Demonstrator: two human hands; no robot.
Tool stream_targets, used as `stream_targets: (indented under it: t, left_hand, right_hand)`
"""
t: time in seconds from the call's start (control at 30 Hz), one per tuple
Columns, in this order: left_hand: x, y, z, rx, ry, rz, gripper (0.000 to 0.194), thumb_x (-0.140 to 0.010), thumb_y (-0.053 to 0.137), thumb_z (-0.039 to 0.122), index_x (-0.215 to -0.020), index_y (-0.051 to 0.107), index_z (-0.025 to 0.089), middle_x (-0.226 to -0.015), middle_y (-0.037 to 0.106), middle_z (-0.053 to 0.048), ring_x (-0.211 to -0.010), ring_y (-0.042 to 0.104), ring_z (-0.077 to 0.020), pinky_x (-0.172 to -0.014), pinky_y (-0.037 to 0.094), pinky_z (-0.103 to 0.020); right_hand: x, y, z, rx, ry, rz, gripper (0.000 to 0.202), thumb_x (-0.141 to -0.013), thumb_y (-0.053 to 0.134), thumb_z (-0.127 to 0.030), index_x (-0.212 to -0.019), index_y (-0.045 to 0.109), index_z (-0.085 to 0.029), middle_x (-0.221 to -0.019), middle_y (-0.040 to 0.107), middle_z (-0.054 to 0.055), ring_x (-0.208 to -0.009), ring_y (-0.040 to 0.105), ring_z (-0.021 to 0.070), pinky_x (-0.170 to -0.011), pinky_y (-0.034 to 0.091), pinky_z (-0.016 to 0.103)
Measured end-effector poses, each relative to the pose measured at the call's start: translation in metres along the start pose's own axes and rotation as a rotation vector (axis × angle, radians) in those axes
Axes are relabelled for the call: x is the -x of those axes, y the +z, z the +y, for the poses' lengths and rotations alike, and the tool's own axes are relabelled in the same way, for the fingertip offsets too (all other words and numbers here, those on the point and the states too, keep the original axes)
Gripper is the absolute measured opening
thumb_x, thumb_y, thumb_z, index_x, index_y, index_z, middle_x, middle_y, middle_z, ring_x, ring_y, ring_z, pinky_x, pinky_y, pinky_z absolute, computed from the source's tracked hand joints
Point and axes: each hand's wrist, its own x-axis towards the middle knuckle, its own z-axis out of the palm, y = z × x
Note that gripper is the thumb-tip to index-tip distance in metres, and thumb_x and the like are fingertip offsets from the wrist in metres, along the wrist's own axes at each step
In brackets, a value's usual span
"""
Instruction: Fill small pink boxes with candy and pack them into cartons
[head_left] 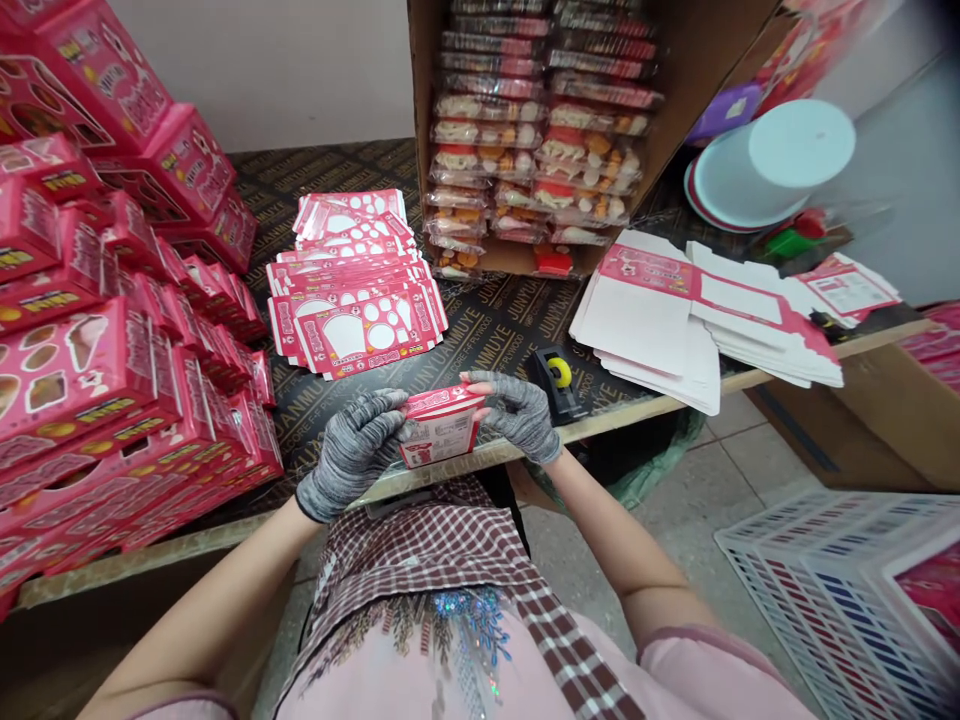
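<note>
**1 pink box held between 2 gloved hands**

The small pink box point(441, 428) sits between the hands, at the table's point(480, 350) front edge, its printed panel toward the wearer. The left hand point(352, 450), in a grey glove, is curled round its left end, fingers along the top edge. The right hand point(520, 415) pinches the right end between bare fingertips and thumb.

Just beside the right hand stands a black tape dispenser point(556, 385) with a yellow core. Beyond the box lie flat pink cartons point(360, 290); past them, to the right, an open cardboard box point(679, 130) holds wrapped packs point(540, 150). Finished-looking pink boxes point(112, 370) are piled at left, white-sided cartons point(652, 310) at right.
</note>
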Motion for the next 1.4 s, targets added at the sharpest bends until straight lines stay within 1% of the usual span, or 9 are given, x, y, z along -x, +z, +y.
stream_targets:
  t: [0.23, 0.4, 0.53, 0.63, 0.77, 0.9, 1.17, 1.3, 1.4]
  left_hand:
    - [0.012, 0.001, 0.009, 0.013, -0.084, -0.045, 0.006, -0.089, 0.072, 0.028, -0.088, 0.076, 0.024, -0.111, 0.08, -0.01, -0.106, 0.076, -0.0259, -0.099, 0.062, -0.045]
    - [-0.022, -0.01, 0.014, 0.254, -0.352, -0.241, 0.022, -0.082, 0.078, 0.039, -0.074, 0.075, 0.019, -0.085, 0.078, -0.009, -0.09, 0.077, -0.028, -0.082, 0.065, -0.041]
    - [-0.045, -0.015, 0.013, 0.353, -0.372, -0.372, 0.027, -0.079, 0.079, 0.038, -0.101, 0.079, 0.021, -0.1, 0.08, -0.008, -0.089, 0.075, -0.0272, -0.085, 0.065, -0.042]
    - [-0.045, -0.013, 0.009, 0.373, -0.344, -0.366, 0.03, -0.081, 0.078, 0.039, -0.107, 0.077, 0.023, -0.104, 0.08, -0.009, -0.09, 0.076, -0.0272, -0.084, 0.065, -0.039]
    - [-0.037, -0.007, 0.001, 0.312, -0.295, -0.323, 0.033, -0.083, 0.078, 0.045, -0.11, 0.077, 0.025, -0.101, 0.08, -0.009, -0.088, 0.076, -0.0281, -0.081, 0.066, -0.04]
    - [-0.034, -0.006, -0.006, 0.226, -0.235, -0.328, 0.032, -0.086, 0.075, 0.047, -0.111, 0.077, 0.026, -0.098, 0.08, -0.006, -0.083, 0.074, -0.0255, -0.078, 0.065, -0.036]
    - [-0.033, 0.012, 0.013, -0.152, -0.007, -0.321, 0.028, -0.092, 0.059, 0.029, -0.114, 0.074, 0.02, -0.109, 0.078, -0.01, -0.095, 0.073, -0.0286, -0.088, 0.061, -0.042]
    - [-0.041, 0.033, 0.021, -0.332, 0.098, -0.311, 0.041, -0.093, 0.046, 0.016, -0.125, 0.072, 0.017, -0.111, 0.077, -0.014, -0.092, 0.074, -0.0288, -0.081, 0.061, -0.042]
    - [-0.046, 0.046, 0.014, -0.293, 0.189, -0.266, 0.04, -0.097, 0.046, 0.019, -0.127, 0.072, 0.017, -0.114, 0.077, -0.015, -0.095, 0.074, -0.03, -0.079, 0.06, -0.04]
  right_hand:
    - [0.006, -0.003, 0.014, 0.142, -0.128, -0.007, 0.015, -0.092, 0.072, -0.039, -0.098, 0.082, -0.031, -0.113, 0.081, 0.004, -0.104, 0.078, 0.023, -0.097, 0.063, 0.041]
    - [0.007, -0.005, 0.013, 0.304, -0.338, -0.127, 0.016, -0.095, 0.065, -0.038, -0.1, 0.078, -0.03, -0.116, 0.08, 0.007, -0.112, 0.075, 0.0226, -0.099, 0.061, 0.044]
    - [0.02, -0.015, -0.006, 0.452, -0.382, -0.063, 0.019, -0.093, 0.067, -0.032, -0.11, 0.076, -0.03, -0.126, 0.076, 0.007, -0.124, 0.069, 0.0255, -0.105, 0.056, 0.049]
    - [0.038, -0.045, -0.003, 0.569, -0.267, 0.23, 0.025, -0.094, 0.064, -0.028, -0.117, 0.074, -0.028, -0.133, 0.072, 0.009, -0.125, 0.067, 0.0256, -0.108, 0.052, 0.049]
    - [0.07, -0.108, 0.036, 0.707, 0.028, 0.654, 0.018, -0.089, 0.06, -0.032, -0.096, 0.074, -0.023, -0.117, 0.075, 0.011, -0.113, 0.068, 0.0274, -0.108, 0.05, 0.051]
    - [0.091, -0.15, 0.078, 0.756, 0.284, 0.609, 0.019, -0.08, 0.063, -0.038, -0.083, 0.072, -0.021, -0.102, 0.076, 0.012, -0.111, 0.066, 0.0292, -0.108, 0.048, 0.053]
    - [0.074, -0.143, 0.102, 0.759, 0.365, 0.465, 0.008, -0.069, 0.069, -0.027, -0.064, 0.066, -0.022, -0.099, 0.077, 0.012, -0.104, 0.067, 0.0292, -0.103, 0.051, 0.048]
    - [0.077, -0.137, 0.092, 0.778, 0.321, 0.551, 0.01, -0.073, 0.066, -0.026, -0.065, 0.065, -0.021, -0.115, 0.074, 0.015, -0.113, 0.065, 0.0293, -0.109, 0.047, 0.047]
    - [0.092, -0.131, 0.086, 0.628, 0.371, 0.686, 0.017, -0.077, 0.064, -0.033, -0.083, 0.072, -0.019, -0.1, 0.074, 0.011, -0.097, 0.067, 0.0261, -0.099, 0.052, 0.045]
